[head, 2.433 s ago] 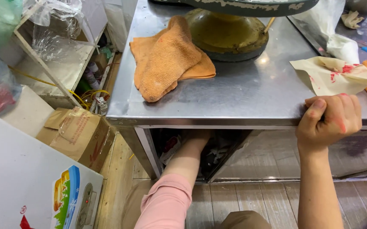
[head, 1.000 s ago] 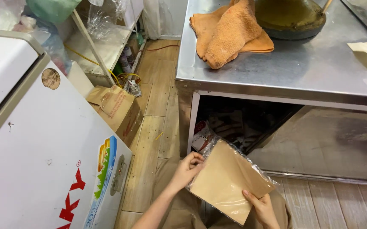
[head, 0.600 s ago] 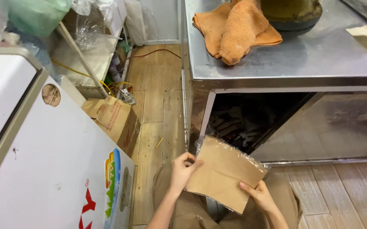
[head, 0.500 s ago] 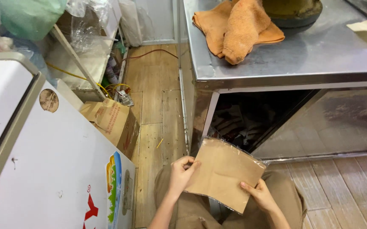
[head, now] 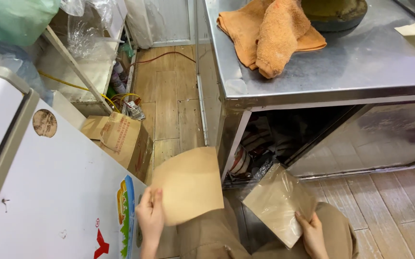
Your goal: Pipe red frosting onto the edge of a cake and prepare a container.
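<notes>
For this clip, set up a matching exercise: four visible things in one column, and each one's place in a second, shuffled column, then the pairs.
Things:
1. brown paper sheet
2. clear plastic pack of brown sheets
3. orange towels
4. cardboard box

Places:
A. on the steel table
B. on the wooden floor beside the white chest freezer
C. in the left hand
D. in the right hand

Pairs: 1-C, 2-D, 3-A, 4-B
</notes>
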